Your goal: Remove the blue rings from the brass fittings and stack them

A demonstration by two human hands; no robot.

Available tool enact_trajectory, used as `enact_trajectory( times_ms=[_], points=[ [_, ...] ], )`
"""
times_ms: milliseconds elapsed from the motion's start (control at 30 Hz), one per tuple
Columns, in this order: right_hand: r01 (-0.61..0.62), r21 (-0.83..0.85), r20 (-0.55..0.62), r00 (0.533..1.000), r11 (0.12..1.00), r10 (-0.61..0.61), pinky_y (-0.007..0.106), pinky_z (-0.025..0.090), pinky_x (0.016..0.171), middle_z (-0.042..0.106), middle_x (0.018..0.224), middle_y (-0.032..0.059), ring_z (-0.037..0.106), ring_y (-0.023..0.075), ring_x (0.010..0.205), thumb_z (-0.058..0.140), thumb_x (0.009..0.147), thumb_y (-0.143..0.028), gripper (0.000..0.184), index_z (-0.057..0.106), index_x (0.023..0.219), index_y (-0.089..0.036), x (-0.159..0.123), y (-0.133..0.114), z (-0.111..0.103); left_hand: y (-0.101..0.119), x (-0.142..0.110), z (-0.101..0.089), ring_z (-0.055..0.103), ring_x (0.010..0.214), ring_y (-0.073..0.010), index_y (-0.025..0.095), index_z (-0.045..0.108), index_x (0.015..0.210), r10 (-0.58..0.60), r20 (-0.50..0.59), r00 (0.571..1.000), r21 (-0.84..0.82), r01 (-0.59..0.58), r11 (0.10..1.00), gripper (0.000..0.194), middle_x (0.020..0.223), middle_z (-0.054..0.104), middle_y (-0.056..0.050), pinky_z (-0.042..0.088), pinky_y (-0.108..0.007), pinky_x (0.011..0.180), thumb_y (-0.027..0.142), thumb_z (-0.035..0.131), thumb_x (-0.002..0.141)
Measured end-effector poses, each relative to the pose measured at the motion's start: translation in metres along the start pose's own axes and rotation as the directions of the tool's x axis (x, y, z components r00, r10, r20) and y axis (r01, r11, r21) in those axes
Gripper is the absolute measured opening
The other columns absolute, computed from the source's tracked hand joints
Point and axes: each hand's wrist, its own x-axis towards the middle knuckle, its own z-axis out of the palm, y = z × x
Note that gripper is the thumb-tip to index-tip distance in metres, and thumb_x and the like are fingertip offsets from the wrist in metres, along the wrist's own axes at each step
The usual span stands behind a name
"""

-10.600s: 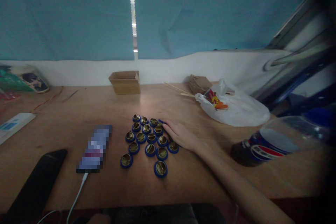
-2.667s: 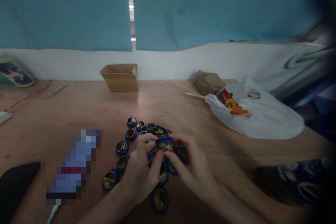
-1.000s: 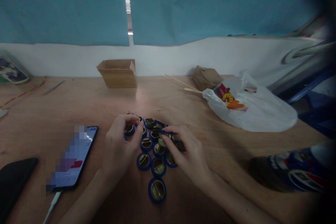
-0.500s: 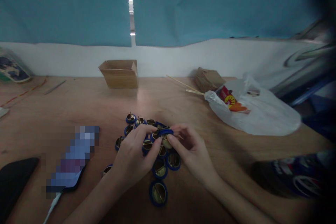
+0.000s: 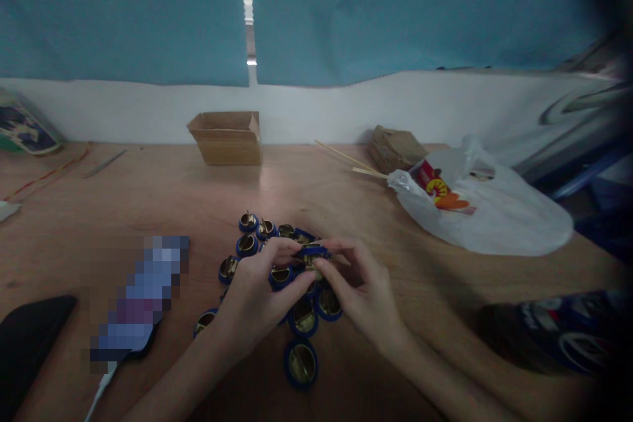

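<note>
L hand & R hand are both on one blue-rimmed pin-back badge, held up over the middle of the grp. L fingers pinch its L side; R thumb & fingers are closed on its R side. Diff vs approx 1 s ago: L hand was then apart, over the L part of the grp, & R hand alone had a badge. Vs 0.5 s ago: grip much the same, but L thumb now reaches lower & further R. Approx 10 s back only R hand was at the grp, by its far R edge. Other badges lie on the wooden table, brass backs up, some hidden by hands. Phone w/ white cable is to the L; cardboard box unmoved, far side; plastic bag & Pepsi bottle to the R.
</note>
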Motion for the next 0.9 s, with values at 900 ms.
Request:
enact_trajectory(
  times_ms=[900],
  points=[
    [0.114, -0.181, 0.049, 0.993, 0.977, -0.107, 0.026, 0.058, 0.069, 0.069, 0.091, 0.0001, 0.07, 0.0135, 0.075, 0.063, 0.088, -0.021, 0.014, 0.058, 0.101, -0.024, -0.001, -0.004, 0.001, 0.004, 0.004, -0.001, 0.068, 0.084, -0.0164, 0.019, 0.06, 0.088, -0.136, -0.051, 0.989, -0.243, 0.12, 0.963, 0.008, 0.086, 0.069, -0.003, 0.053, -0.026, 0.073, 0.024, 0.056, 0.092]
  ],
)
